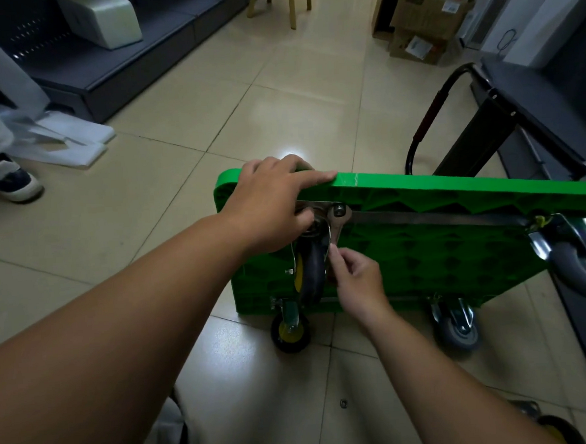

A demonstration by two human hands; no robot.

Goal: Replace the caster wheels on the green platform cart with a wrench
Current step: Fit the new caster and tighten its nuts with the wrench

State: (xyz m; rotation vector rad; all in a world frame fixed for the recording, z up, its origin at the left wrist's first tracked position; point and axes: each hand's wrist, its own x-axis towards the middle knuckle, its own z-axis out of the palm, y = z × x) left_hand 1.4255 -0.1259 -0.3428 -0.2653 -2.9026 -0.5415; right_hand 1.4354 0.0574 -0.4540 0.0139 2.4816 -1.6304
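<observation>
The green platform cart (440, 247) stands on its long edge with its ribbed underside facing me. My left hand (273, 202) grips its top left corner, fingers over the rim and thumb by the caster's mounting plate. A black caster with a yellow hub (308, 272) hangs from that corner. My right hand (357, 279) pinches the handle of a steel wrench (336, 226), whose head sits on a bolt (339, 210) of the plate. Another yellow-hub caster (289, 332) touches the floor at the lower left. Grey casters sit at the lower right (457, 328) and upper right (582, 266).
A small nut or washer (344, 403) lies on the tile floor near me. A loose yellow-hub wheel (554, 429) sits at the bottom right. The cart's black folded handle (429, 117) and a dark cabinet stand at right. Another person's shoe (11, 180) is at far left; cardboard boxes (423, 18) behind.
</observation>
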